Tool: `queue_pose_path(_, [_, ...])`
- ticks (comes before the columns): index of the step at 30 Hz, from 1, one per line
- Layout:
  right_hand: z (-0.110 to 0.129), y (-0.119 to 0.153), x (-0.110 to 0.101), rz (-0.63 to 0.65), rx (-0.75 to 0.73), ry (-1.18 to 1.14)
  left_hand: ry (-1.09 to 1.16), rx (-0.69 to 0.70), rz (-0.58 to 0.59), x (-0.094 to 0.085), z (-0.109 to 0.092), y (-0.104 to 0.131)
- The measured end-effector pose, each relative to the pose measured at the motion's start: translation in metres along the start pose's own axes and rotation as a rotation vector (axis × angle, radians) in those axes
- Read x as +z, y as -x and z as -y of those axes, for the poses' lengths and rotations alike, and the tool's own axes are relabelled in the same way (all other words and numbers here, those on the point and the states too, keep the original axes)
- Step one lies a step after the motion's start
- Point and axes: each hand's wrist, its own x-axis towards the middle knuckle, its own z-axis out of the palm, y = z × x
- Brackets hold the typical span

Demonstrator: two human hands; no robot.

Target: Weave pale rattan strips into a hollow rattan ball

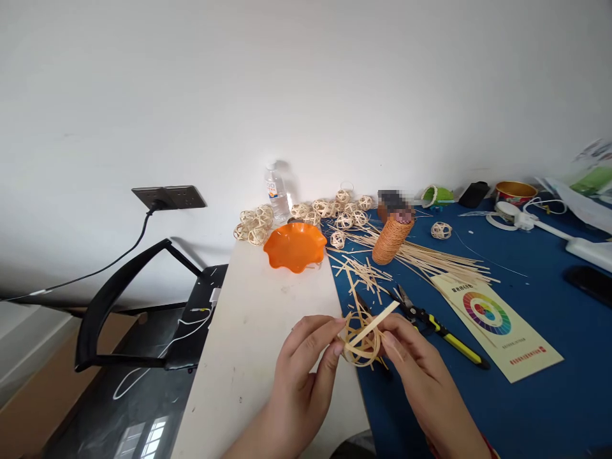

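Between my two hands, over the near edge of the blue mat, is a small open ball woven from bamboo strips (362, 340). My left hand (310, 363) pinches its left side between thumb and fingers. On the right side, my right hand (414, 357) grips the ball with thumb and fingertips. A loose strip end sticks out of the ball to the upper right, and another points up to the left. Just beyond lie yellow-and-black pliers (437, 328) and a scatter of short cut strips (366, 274).
Finished woven balls (324, 208) cluster by the wall near a water bottle (277, 191). An orange scalloped dish (295, 245) sits on the white tabletop. Long bamboo strips (440, 261), a twine-wrapped cylinder (392, 239) and a colour-wheel booklet (521, 347) lie on the blue mat (568, 408).
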Motion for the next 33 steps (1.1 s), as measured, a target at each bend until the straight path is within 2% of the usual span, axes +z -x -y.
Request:
queue_pose_path(6, [0.001,-0.002,0.001,0.01,0.009,-0.015,-0.037,-0.048,-0.031,0.0,0.001,-0.003])
queue_pose_path(11, [0.003,-0.003,0.004,-0.019,-0.049,-0.001,0.039,-0.137,-0.003,-0.001,0.005,-0.006])
queue_pose_path(16, [-0.002,-0.003,0.004,-0.042,-0.089,0.066,0.244,-0.362,0.05,-0.001,0.007,-0.009])
queue_pose_path(26, [-0.009,0.001,0.006,-0.073,-0.272,0.164,0.648,-0.752,-0.023,-0.001,0.006,-0.014])
queue_pose_path(29, [-0.01,0.004,0.007,-0.087,-0.33,0.205,0.685,-0.779,-0.031,0.0,0.006,-0.013])
queue_pose_path(33, [-0.011,0.007,0.006,-0.101,-0.401,0.254,0.654,-0.744,-0.03,-0.001,0.006,-0.012])
